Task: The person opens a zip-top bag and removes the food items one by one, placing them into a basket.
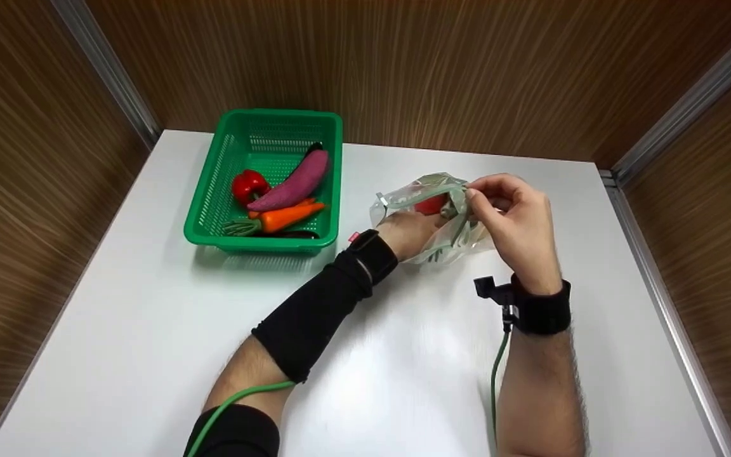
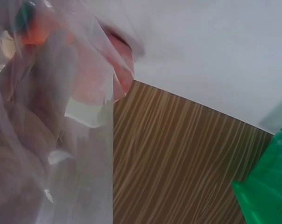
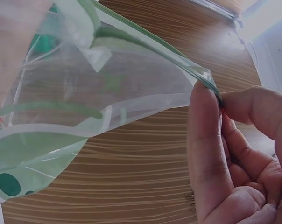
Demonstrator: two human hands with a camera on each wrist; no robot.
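Nearest the camera, two forearms reached out over the white tabletop (image 1: pixel 150 304), each wearing a black wrist strap with a green cable trailing back.

The right hand (image 1: pixel 518 222) pinched the green-edged rim of a clear zip bag (image 1: pixel 432 219) between thumb and curled fingers (image 3: pixel 206 140); the right wrist view showed that grip closed on the corner of the zip strip, holding the mouth up and open.

The left hand (image 1: pixel 413 231) was pushed into the bag's mouth. In the head view its fingers were hidden by the plastic; in the left wrist view they appeared through the film curled about something red-orange, so that hand seemed to be holding a red vegetable (image 1: pixel 430 204) inside the bag, though the exact grip was blurred. The bag itself rested on the tabletop between the two hands, right of the basket.

Farther off and to the left stood a green plastic basket (image 1: pixel 204 209), holding a red bell pepper (image 1: pixel 249 186), a purple eggplant (image 1: pixel 296 183) and a carrot (image 1: pixel 289 216), with something dark lying under the carrot. Brown wood-grain walls closed in the tabletop behind.

The step in hand looked like placing a vegetable into the bag. The next move would call for the left hand to let go and slide out while the right hand held the rim.
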